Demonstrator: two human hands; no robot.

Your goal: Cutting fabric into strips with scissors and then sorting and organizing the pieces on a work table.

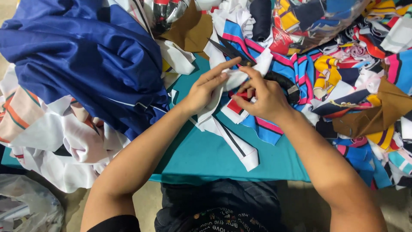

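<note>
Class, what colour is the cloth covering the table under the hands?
Teal, plain and unpatterned; seen in the head view.

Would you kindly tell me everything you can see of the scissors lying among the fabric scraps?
The scissors are dark, apparently metal, with two pointed blades spread open toward the upper left and a small pivot screw. The handle is wrapped in black tape or cloth and runs down to the right. They lie flat on blue, pink and white striped fabric. The left hand fingertip reaches the pivot; the right hand sits just below.
</note>
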